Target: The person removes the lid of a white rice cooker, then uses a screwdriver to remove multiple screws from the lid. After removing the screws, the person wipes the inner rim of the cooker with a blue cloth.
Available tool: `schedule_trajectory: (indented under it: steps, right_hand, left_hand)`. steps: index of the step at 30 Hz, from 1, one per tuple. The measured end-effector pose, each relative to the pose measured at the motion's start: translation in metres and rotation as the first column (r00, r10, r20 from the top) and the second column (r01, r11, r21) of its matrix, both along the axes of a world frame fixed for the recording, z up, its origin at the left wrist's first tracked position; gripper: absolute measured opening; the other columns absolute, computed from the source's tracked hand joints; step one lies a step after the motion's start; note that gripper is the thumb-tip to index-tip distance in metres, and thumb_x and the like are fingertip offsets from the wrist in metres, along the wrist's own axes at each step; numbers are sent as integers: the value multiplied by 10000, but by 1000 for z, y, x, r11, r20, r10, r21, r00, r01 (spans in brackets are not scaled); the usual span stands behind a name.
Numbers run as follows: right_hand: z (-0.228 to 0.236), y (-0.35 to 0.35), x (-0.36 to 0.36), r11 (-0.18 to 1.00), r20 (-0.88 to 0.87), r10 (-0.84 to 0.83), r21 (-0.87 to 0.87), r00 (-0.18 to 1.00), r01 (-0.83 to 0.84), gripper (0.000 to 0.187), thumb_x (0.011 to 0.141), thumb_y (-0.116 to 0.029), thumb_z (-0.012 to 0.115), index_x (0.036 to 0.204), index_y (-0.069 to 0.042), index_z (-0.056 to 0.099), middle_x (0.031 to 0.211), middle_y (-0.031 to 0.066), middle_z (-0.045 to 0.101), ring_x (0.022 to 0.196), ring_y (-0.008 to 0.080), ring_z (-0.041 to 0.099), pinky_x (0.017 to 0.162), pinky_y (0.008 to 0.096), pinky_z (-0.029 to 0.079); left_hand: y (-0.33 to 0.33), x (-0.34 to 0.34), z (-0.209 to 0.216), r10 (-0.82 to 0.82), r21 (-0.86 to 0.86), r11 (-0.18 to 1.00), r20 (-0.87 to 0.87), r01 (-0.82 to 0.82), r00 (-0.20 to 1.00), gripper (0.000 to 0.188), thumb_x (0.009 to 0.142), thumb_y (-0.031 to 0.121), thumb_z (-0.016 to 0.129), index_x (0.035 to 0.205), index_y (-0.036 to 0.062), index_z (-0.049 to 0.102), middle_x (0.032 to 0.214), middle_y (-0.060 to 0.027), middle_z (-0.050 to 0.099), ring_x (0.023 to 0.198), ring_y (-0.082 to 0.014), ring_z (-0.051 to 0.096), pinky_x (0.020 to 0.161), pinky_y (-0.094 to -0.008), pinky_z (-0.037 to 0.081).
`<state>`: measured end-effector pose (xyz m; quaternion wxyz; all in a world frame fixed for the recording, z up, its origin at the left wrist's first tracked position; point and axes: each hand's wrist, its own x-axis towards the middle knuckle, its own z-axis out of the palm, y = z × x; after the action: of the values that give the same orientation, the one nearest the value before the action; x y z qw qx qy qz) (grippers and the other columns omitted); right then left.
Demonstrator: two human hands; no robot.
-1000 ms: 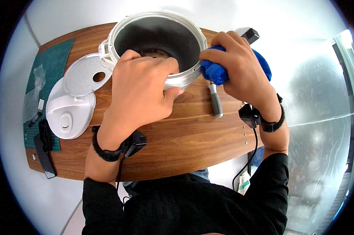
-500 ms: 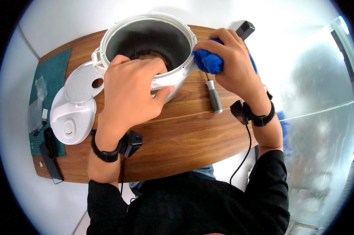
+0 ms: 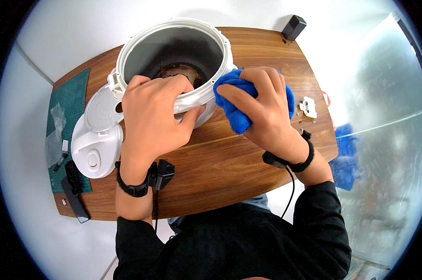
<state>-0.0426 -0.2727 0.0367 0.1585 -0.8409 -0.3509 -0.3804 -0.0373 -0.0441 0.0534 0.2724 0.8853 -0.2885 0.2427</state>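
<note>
A white rice cooker housing (image 3: 226, 52) stands open-topped at the back of the table, its grey inner wall showing and its bottom stained brown. My left hand (image 3: 156, 114) grips the near rim, fingers hooked inside and thumb against the outer wall. Bunched in my right hand (image 3: 272, 109) is a blue cloth (image 3: 236, 116), held beside the housing's right side and close to its rim. A white lid (image 3: 99, 151) with a round button lies left of my left hand, its paler inner plate (image 3: 101, 109) at its far end.
A green cutting mat (image 3: 80, 88) at the left carries a clear plastic bag (image 3: 57, 123). A black strap-like item (image 3: 74, 198) lies near the front left. Toward the right edge sit a small white plastic part (image 3: 308, 107) and several screws. A black box (image 3: 294, 28) stands at the back right corner.
My right hand has come nearer to me with the cloth, which now spreads wider below the fingers. The screwdriver seen earlier is now out of sight. My left hand keeps its grip on the rim.
</note>
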Motion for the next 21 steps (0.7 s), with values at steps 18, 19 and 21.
schedule_trajectory:
  steps: [18, 19, 21]
  right_hand:
    - [-2, 9, -11, 996, -169, 13, 87, 986, 2, 387, 723, -137, 751, 1108, -158, 717, 1068, 101, 578, 986, 313, 558, 829, 440, 431]
    - [-3, 5, -11, 997, -174, 7, 82, 985, 7, 406, 715, -128, 761, 1117, -161, 720, 1085, 109, 584, 996, 322, 562, 838, 449, 435]
    - [0, -3, -6, 998, -157, -47, 41, 987, 54, 414, 712, -125, 766, 1121, -164, 721, 1097, 113, 586, 1006, 325, 564, 844, 454, 438]
  left_hand:
    - [-1, 2, -2, -7, -1, 1000, 47, 7, 999, 266, 691, 187, 855, 815, 109, 633, 779, -64, 712, 738, -299, 654, 764, -383, 412]
    - [-2, 2, -3, -9, 0, 1000, 49, 9, 999, 259, 692, 183, 851, 813, 111, 634, 776, -63, 712, 735, -298, 655, 764, -382, 413]
    - [0, 2, -2, -10, -2, 1000, 65, 10, 998, 230, 699, 177, 835, 803, 114, 640, 749, -62, 706, 706, -286, 656, 753, -379, 415]
